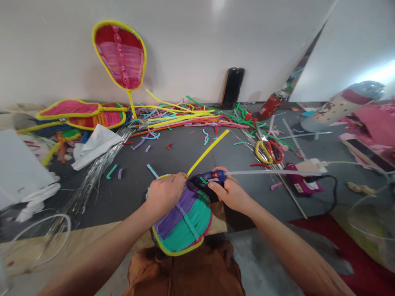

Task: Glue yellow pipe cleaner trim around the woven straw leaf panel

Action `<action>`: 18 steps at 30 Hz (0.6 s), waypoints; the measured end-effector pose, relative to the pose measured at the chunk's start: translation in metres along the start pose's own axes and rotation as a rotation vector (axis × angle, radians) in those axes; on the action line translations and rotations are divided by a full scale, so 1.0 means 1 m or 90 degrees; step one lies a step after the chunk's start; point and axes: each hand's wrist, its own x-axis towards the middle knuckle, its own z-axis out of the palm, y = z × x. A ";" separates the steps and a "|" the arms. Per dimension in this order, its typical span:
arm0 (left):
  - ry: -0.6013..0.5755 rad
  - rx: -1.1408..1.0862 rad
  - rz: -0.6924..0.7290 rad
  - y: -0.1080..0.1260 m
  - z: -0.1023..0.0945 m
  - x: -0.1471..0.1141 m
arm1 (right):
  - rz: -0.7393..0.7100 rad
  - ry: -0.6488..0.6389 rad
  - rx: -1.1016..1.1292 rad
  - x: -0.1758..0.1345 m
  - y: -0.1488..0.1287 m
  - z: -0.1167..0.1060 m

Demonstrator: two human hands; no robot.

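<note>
At the table's front edge, my left hand point(167, 191) grips the upper rim of a rounded pipe-cleaner piece point(177, 224). Purple and teal bands fill it, with a blue strip down the middle and yellow along part of its edge. A yellow pipe cleaner point(210, 151) sticks up to the right from under my left fingertips. My right hand point(230, 189) is closed around a dark blue hot glue gun point(212, 176), whose nozzle points left to the rim beside my left fingers. From its back runs a long clear glue stick point(265, 172). The nozzle's tip is partly hidden.
Behind lies a pile of pipe cleaners point(182, 119). A pink finished piece point(123, 61) stands against the wall. On the right are scissors point(268, 152), a can point(273, 105), a tilted bottle point(342, 105) and a purple power strip point(304, 183) with cables. A phone point(233, 87) leans upright.
</note>
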 end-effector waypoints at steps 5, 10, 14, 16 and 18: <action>-0.013 0.007 -0.002 -0.001 0.001 -0.001 | -0.004 0.003 0.000 -0.001 -0.001 -0.002; -0.021 0.005 -0.005 -0.001 0.001 0.000 | 0.002 0.018 0.017 -0.003 0.001 -0.002; -0.026 0.011 -0.011 0.000 0.000 0.000 | -0.007 0.015 0.036 -0.003 0.002 -0.002; -0.023 0.012 -0.010 0.000 0.000 0.000 | -0.005 0.007 0.039 -0.002 0.001 -0.002; -0.020 0.015 -0.006 0.000 0.000 0.000 | 0.002 0.007 0.043 -0.002 0.000 -0.003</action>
